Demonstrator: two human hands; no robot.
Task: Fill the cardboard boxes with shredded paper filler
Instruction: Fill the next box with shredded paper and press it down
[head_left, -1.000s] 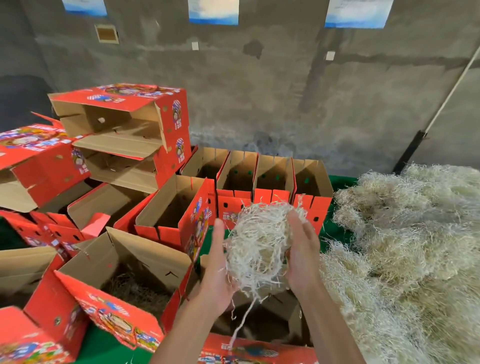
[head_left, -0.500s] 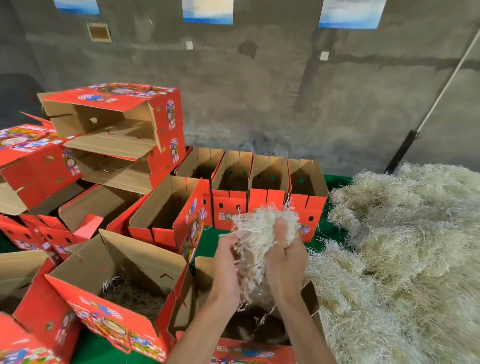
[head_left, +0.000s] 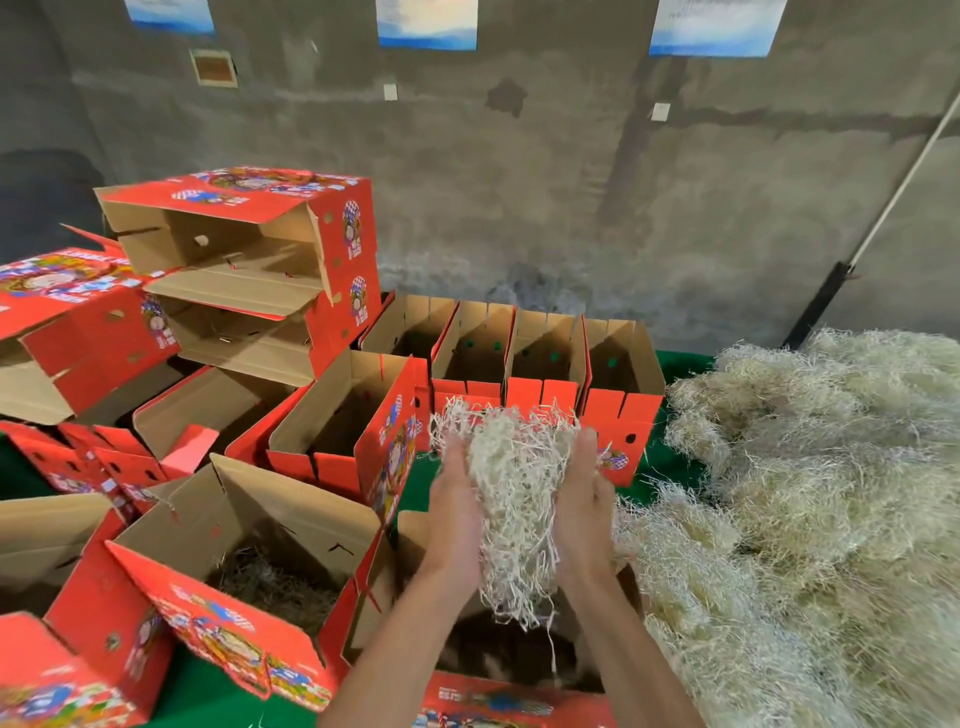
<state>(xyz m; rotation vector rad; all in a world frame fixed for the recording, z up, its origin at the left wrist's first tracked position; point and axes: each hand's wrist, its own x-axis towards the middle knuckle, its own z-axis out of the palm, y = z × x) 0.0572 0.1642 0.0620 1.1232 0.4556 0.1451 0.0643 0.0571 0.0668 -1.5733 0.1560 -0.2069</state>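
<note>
A clump of pale shredded paper filler (head_left: 514, 499) is squeezed between my two palms. My left hand (head_left: 453, 512) presses its left side and my right hand (head_left: 583, 506) its right side, fingers fairly straight and pointing away from me. Strands hang from the clump into an open red cardboard box (head_left: 415, 551) right below my hands; its inside is dark and mostly hidden by my arms. The open box (head_left: 291, 499) to its left has some filler at the bottom.
A large heap of shredded filler (head_left: 810, 499) covers the right side of the green surface. A row of several open boxes (head_left: 545, 338) stands at the back, another open box (head_left: 343, 410) before it. Stacked boxes (head_left: 249, 270) on their sides fill the left.
The clump has come down from chest height toward the box below. My hands went from cupping it, to curling round it, to pressing it flat between the palms.
</note>
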